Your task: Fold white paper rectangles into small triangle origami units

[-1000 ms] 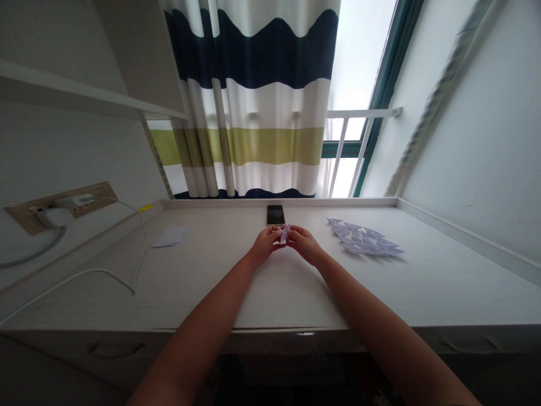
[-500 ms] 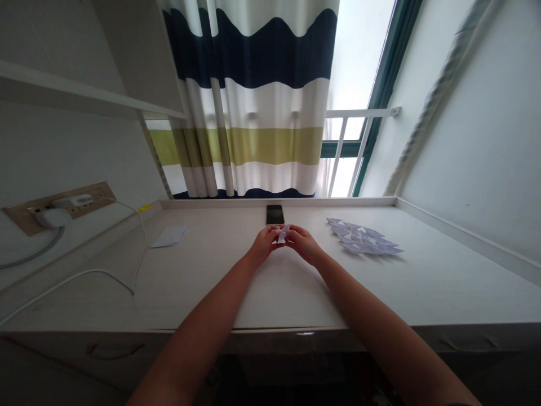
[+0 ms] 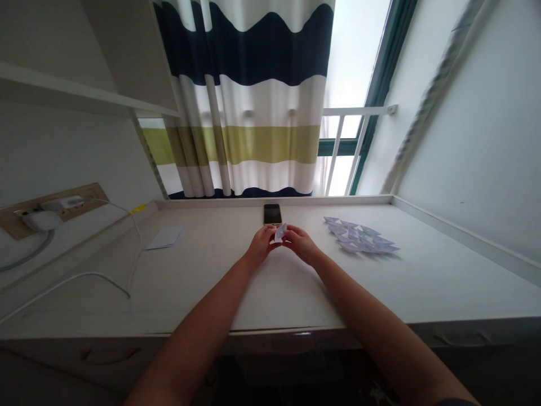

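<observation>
Both of my hands meet at the middle of the white desk, pinching a small folded piece of pale paper between their fingertips. My left hand holds its left side and my right hand holds its right side. Just beyond the fingers lies a black smartphone. To the right of my right hand, a loose pile of folded paper triangles lies on the desk, apart from both hands. Much of the held paper is hidden by my fingers.
A flat white paper sheet lies left of my hands. A white cable runs across the desk's left side from a charger at a wall socket panel. A striped curtain hangs beyond the desk's far edge.
The whole view has drifted slightly left and up. My hands stay together on the folded paper, with no clear change in their hold.
</observation>
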`<state>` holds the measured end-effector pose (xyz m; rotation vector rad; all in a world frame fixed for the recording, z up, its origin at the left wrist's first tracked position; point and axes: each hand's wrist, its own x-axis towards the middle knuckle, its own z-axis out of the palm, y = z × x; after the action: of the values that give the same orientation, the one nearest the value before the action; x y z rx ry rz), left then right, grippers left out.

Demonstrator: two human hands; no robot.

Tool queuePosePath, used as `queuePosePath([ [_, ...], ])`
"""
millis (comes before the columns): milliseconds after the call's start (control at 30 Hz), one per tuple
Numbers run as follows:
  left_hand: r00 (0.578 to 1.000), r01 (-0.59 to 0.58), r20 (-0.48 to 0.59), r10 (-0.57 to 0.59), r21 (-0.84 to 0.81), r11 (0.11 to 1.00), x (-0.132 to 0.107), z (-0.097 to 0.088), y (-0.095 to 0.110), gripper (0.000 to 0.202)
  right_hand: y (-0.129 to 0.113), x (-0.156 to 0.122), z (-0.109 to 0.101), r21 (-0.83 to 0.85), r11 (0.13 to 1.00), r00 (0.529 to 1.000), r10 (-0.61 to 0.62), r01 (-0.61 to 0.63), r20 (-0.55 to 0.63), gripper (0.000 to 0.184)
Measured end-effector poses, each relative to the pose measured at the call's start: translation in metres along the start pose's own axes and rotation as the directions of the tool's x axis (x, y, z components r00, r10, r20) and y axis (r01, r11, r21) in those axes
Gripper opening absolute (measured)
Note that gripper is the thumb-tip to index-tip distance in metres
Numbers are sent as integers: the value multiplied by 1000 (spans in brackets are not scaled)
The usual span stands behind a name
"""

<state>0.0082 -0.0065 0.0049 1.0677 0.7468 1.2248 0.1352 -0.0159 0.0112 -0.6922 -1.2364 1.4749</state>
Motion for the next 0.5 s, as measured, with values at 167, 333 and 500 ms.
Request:
queuePosePath([
  [167, 1000, 12, -19, -12, -24, 1000, 2, -1, -4, 8, 2, 0, -2, 15, 1000, 1000, 23, -22, -19, 15],
  [333, 997, 30, -65, -30, -3, 1000, 3, -1, -3, 12, 3, 2, -6, -10, 999, 996, 34, -35, -84, 20],
  [500, 996, 38, -84, -35, 28, 999, 9, 2, 8, 16, -3, 8, -8, -76, 997, 985, 20, -33, -171, 23],
])
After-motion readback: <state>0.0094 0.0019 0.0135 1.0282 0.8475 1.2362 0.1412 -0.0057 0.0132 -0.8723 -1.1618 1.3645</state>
